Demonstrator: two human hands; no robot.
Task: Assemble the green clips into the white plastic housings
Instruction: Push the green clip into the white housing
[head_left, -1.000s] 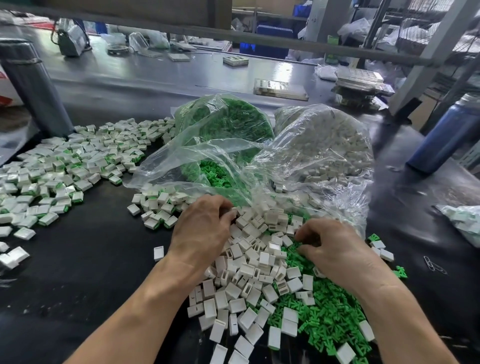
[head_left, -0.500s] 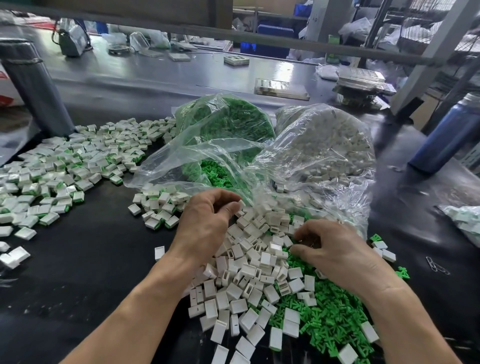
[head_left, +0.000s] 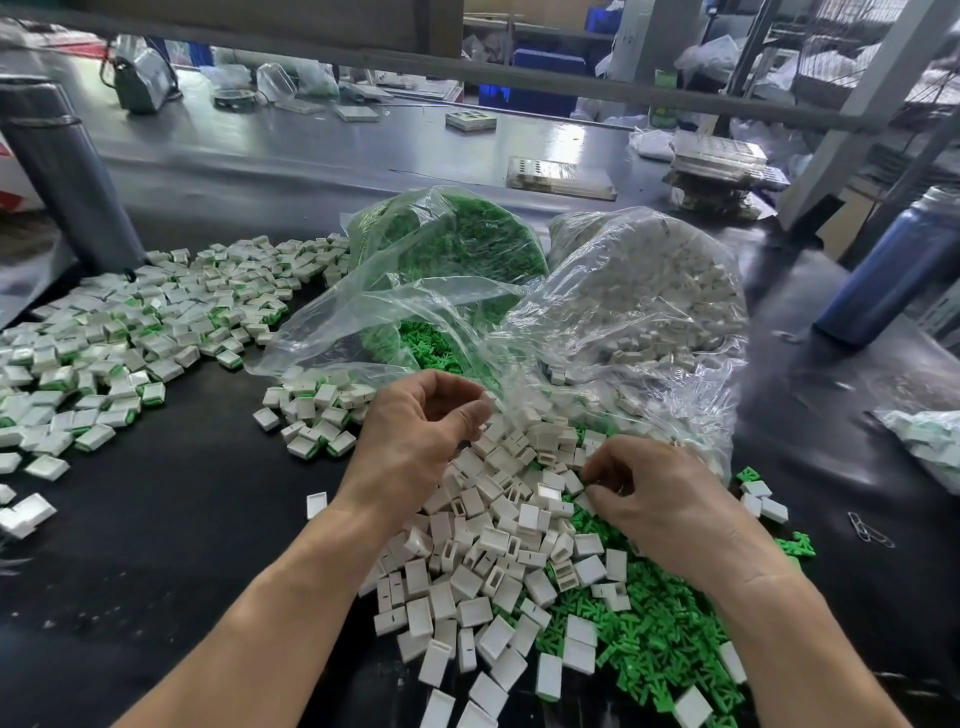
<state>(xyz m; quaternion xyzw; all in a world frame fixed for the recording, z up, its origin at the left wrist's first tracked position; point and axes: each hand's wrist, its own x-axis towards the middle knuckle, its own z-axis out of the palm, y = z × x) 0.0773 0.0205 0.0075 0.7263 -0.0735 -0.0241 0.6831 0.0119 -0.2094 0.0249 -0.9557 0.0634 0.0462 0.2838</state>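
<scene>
Bare black table (head_left: 171, 525) lies open in the lower left of the frame, between the spread of assembled pieces (head_left: 119, 343) at far left and the loose white housings (head_left: 483, 561) at centre. Two bulging plastic bags (head_left: 519, 291) block the middle, with green clips (head_left: 660, 639) covering the lower right. A dark post (head_left: 62, 171) stands upper left and a blue bottle (head_left: 904, 265) at right.

Loose housings (head_left: 483, 566) heaped at lower centre of frame on my surface (head_left: 156, 545), loose clips (head_left: 660, 639) just right of them. Two bags behind the heap: clip bag (head_left: 452, 249) centre, housing bag (head_left: 654, 301) touching its right side. Assembled pieces (head_left: 119, 332) spread at left. Bottle (head_left: 904, 265) at right edge.
</scene>
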